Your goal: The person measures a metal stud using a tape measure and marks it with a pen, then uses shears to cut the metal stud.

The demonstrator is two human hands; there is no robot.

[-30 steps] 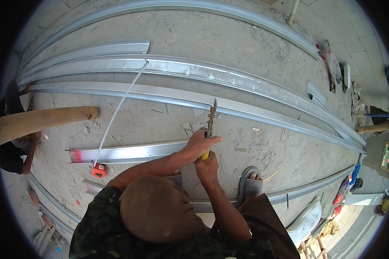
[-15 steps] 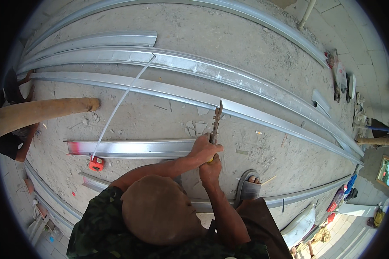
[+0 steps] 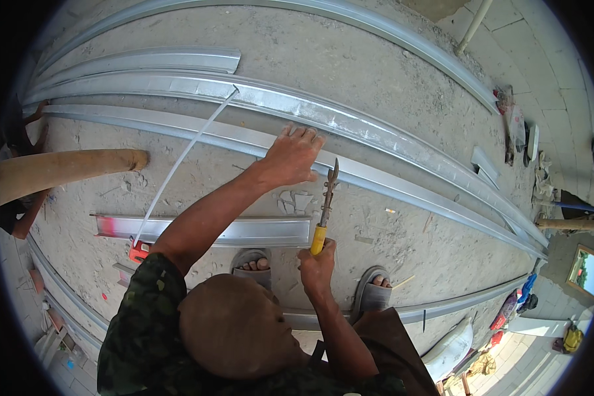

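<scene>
My left hand (image 3: 292,157) reaches across a long silvery metal channel (image 3: 376,179), its fingers curled over the far edge and the thumb on the near side. My right hand (image 3: 317,267) is closed around the yellow handles of metal snips (image 3: 327,201). The blades point away from me, their tip against or just above the channel's near edge; I cannot tell if they touch. A shorter channel (image 3: 264,233) with a red-marked left end lies nearer to me. By that end is a red tape measure (image 3: 138,251), partly covered by my sleeve, its blade stretched to a farther channel (image 3: 277,99).
At the far left a co-worker's hand (image 3: 38,111) is at the channel ends. A thick tan pole-like thing (image 3: 72,173) juts in from the left. My sandalled feet (image 3: 375,290) stand near another channel (image 3: 465,302). Rubble pieces (image 3: 296,201) lie on the concrete floor.
My left hand has left the snips and moved up and left onto the long channel. The right hand has shifted slightly down, and the yellow handles now show.
</scene>
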